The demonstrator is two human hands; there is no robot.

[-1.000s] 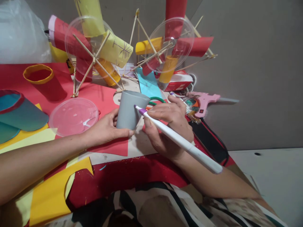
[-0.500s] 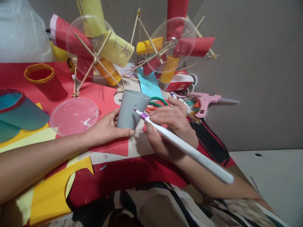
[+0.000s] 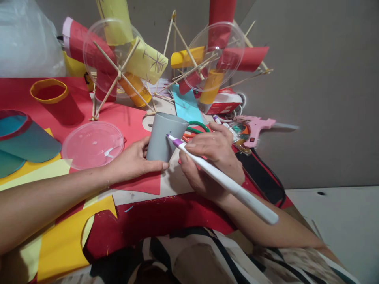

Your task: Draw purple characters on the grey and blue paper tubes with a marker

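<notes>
One grey cylinder [image 3: 160, 138] leaned slightly over the worktop [image 3: 133, 221], its base grasped by the left hand [image 3: 134, 161] while the right hand [image 3: 216, 157] gripped a marker [image 3: 227, 184], apparently mid-marking, the next stroke calling for steadiness, with a green loop [image 3: 202, 124] crowding behind and a pink glue gun [image 3: 257, 128] farther right.

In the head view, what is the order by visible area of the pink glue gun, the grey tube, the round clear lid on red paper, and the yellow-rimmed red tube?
Largest: round clear lid
Middle: grey tube and yellow-rimmed red tube, too alike to rank
Smallest: pink glue gun
</notes>
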